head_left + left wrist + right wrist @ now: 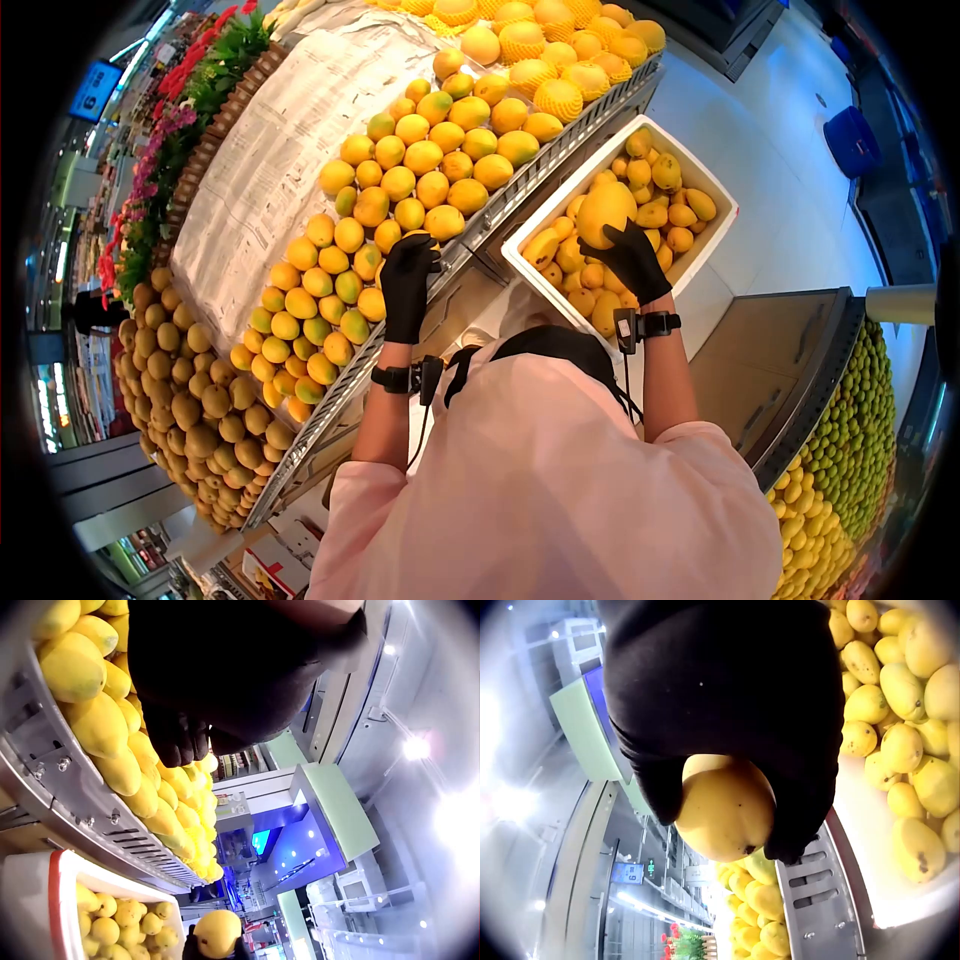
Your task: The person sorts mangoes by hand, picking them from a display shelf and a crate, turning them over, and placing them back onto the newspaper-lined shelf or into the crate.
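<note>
Both hands wear black gloves. My right hand grips a yellow mango above a white foam box of mangoes; in the right wrist view the mango, with a few dark spots, sits between thumb and fingers. At the display's front edge, my left hand is over the nearest mangoes of the rows, fingers bent. In the left wrist view the left hand hangs beside the piled mangoes, its fingertips partly hidden; whether it touches one cannot be told.
A metal rail edges the display. Kiwis lie at its near left, newspaper behind the mangoes, netted yellow fruit at the far end. Right of the box stands a cabinet with green fruit; a blue bin is farther back.
</note>
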Demonstrator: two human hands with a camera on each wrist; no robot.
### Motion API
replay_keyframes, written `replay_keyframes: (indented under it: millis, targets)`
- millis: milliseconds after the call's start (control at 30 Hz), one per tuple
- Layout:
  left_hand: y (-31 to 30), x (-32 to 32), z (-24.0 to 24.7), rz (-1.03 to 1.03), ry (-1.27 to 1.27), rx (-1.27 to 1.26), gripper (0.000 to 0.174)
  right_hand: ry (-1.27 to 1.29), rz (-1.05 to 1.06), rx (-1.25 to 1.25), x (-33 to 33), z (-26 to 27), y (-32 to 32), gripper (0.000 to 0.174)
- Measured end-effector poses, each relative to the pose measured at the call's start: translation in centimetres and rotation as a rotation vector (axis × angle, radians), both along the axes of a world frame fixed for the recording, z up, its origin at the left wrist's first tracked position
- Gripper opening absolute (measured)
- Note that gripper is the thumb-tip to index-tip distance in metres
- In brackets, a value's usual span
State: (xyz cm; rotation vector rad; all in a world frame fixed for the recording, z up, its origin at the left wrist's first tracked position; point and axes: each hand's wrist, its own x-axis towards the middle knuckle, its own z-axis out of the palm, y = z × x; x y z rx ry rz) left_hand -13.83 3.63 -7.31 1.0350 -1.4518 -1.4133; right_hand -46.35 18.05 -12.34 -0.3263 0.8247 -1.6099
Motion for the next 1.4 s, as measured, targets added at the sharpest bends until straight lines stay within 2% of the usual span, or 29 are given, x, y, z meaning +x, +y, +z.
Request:
replay_keyframes:
  millis: [67,167,233,300,333,367,433,467,567,600,667,733,833,867,900,967,1000,1100,1200,1300,1367,1400]
  targets:
    - [-0.4,-0.5,-0.1,-0.023,0.027,0.039,0.021,0.033,0.028,-0.016,1.3,1.9,-0.6,0.055]
    - [-0.3,-2.2,0.9,-0.069,0.059,0.129,0.02,0.235,0.05,0.07,2.8,3.2,-1.7,0.058]
    - [0.1,-3.4,1.0,-0.21,0.135,0.184,0.021,0.341,0.08,0.085,3.7,4.2,-2.1,0.058]
    - [1.0,-4.9,1.7,-0.323,0.086,0.212,0.024,0.46,0.106,0.062,5.0,5.2,-2.7,0.057]
    - [1.3,-5.7,1.4,-0.361,0.057,0.203,0.027,0.525,0.106,0.054,5.5,5.2,-2.9,0.056]
    - [1.6,-6.4,1.2,-0.373,0.019,0.295,0.033,0.623,0.11,0.055,5.9,5.3,-3.3,0.057]
    - [2.7,-7.5,1.4,-0.412,0.134,0.318,0.042,0.821,0.114,0.06,6.6,6.0,-3.8,0.059]
    - [3.2,-7.9,1.8,-0.439,0.058,0.26,0.049,0.909,0.099,0.082,7.0,6.0,-4.0,0.061]
    - [4.0,-8.6,1.8,-0.382,0.073,0.199,0.052,0.87,0.087,0.046,7.6,5.8,-4.1,0.064]
    - [3.9,-8.7,1.9,-0.381,-0.021,0.107,0.055,0.865,0.091,0.029,7.6,5.4,-4.0,0.063]
    - [3.7,-8.6,2.2,-0.371,-0.017,0.136,0.057,0.854,0.103,-0.003,7.6,4.5,-3.5,0.063]
    - [3.3,-8.1,2.2,-0.339,-0.042,0.164,0.06,0.718,0.161,-0.027,7.4,5.3,-3.2,0.061]
    - [2.9,-7.2,2.2,-0.294,0.268,0.438,0.058,0.519,0.204,-0.078,7.2,7.3,-2.4,0.054]
    - [2.8,-7.1,2.0,-0.28,0.48,0.583,0.057,0.471,0.206,-0.065,7.1,7.5,-2.5,0.053]
    - [2.7,-6.8,2.2,-0.331,0.171,0.247,0.056,0.424,0.208,-0.051,7.1,7.7,-2.6,0.052]
    - [2.5,-6.0,2.6,-0.394,-0.446,-0.43,0.055,0.5,0.174,-0.061,7.3,8.2,-2.6,0.046]
    - [2.6,-5.9,3.4,-0.374,-0.482,-0.561,0.065,0.518,0.175,-0.057,7.2,8.3,-2.5,0.045]
    - [3.2,-5.4,5.2,-0.357,-0.402,-0.661,0.056,0.494,0.188,-0.061,7.2,8.2,-2.2,0.04]
    - [3.2,-5.2,6.3,-0.411,-0.305,-0.448,0.052,0.469,0.238,-0.066,6.8,8.2,-2.0,0.037]
    - [3.8,-5.2,7.1,-0.332,-0.197,-0.397,0.054,0.453,0.266,-0.055,6.5,7.4,-2.2,0.038]
    - [3.6,-4.9,6.3,-0.436,0.257,-0.072,0.056,0.494,0.291,-0.027,6.3,7.2,-2.2,0.038]
    - [3.3,-4.5,6.4,-0.399,-0.012,-0.303,0.057,0.515,0.305,-0.013,6.3,7.2,-2.3,0.038]
